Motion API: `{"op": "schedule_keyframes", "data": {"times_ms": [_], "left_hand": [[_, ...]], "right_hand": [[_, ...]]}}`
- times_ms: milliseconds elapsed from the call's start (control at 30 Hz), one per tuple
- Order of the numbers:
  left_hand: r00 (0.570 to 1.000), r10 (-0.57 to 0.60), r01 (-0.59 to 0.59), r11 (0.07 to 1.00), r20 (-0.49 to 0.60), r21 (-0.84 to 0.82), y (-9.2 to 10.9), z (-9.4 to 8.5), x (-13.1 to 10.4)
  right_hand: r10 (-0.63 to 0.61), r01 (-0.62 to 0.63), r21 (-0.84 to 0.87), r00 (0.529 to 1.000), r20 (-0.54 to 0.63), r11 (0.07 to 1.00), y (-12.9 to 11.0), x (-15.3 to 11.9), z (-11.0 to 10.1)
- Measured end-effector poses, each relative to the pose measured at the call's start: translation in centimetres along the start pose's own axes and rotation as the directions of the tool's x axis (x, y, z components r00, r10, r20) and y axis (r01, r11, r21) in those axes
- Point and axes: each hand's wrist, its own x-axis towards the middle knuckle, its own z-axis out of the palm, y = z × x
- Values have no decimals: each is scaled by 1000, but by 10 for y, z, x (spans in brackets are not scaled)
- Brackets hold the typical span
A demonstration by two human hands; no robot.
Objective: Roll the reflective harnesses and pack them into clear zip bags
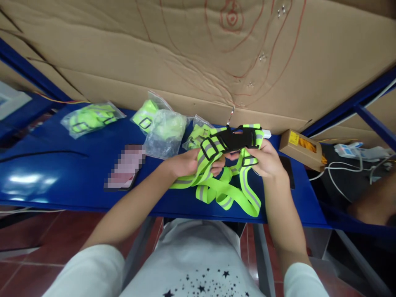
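Both hands hold a neon-yellow reflective strap harness (pixel 229 194) above the blue table (pixel 89 165). A black buckle (pixel 238 140) on it lies between my hands, with black slider rings on either side. My left hand (pixel 188 163) is closed round the left straps, its fingers partly hidden behind them. On the other side, my right hand (pixel 267 159) pinches the strap at the buckle's right end. Loose loops of the strap hang down and rest near the table's front edge.
Clear bags of similar straps (pixel 93 119) lie along the back. A phone (pixel 125 167) sits left of my hands, and a dark flat object (pixel 287 171) right of them. At the right stand a cardboard box (pixel 301 149) and white cables. A cardboard wall (pixel 185 53) rises behind; another person's arm (pixel 375 198) shows far right.
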Motion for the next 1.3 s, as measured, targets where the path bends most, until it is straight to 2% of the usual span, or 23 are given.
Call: {"op": "schedule_keyframes", "data": {"times_ms": [67,133,233,300,367,500,633,733,800,900,1000,1133,1233,1300], "left_hand": [[994,-62,66,997,90,-37,-5,-9,0],[995,-72,72,997,66,11,-7,-12,1],[989,116,-98,978,-92,187,-9,-7,4],[957,261,-226,944,-127,242,-9,0,6],[944,302,-267,934,-130,236,-9,4,7],[946,263,-211,944,-189,254,-10,4,8],[978,187,-159,958,-98,239,-8,1,8],[991,83,-54,967,-109,250,-4,-2,5],[993,14,11,978,-119,209,-2,-6,1],[995,-30,44,987,-92,154,0,-9,-4],[994,9,23,959,-111,283,0,-6,-3],[970,156,-48,872,-185,487,-5,5,7],[944,229,-90,871,-238,484,-11,9,15],[943,215,-83,891,-254,447,-14,10,17]], "right_hand": [[74,-75,15,995,65,997,3,-2,-2],[78,-81,30,991,106,996,4,-5,-2],[3,-8,82,999,54,997,5,-6,3],[-30,29,141,1000,6,990,6,-5,6],[-45,46,186,999,-6,981,9,-2,6],[-49,50,134,999,-12,990,17,1,7],[-59,62,21,991,-123,998,26,5,12],[-54,58,16,984,-171,998,29,5,14],[-15,25,68,990,-139,997,30,4,15],[25,-16,125,997,-70,992,33,1,17],[-4,23,139,991,-136,990,38,3,23],[-37,70,114,962,-269,991,42,7,31],[-44,63,64,963,-267,996,41,7,33],[-42,54,36,965,-260,998,42,6,32]]}}
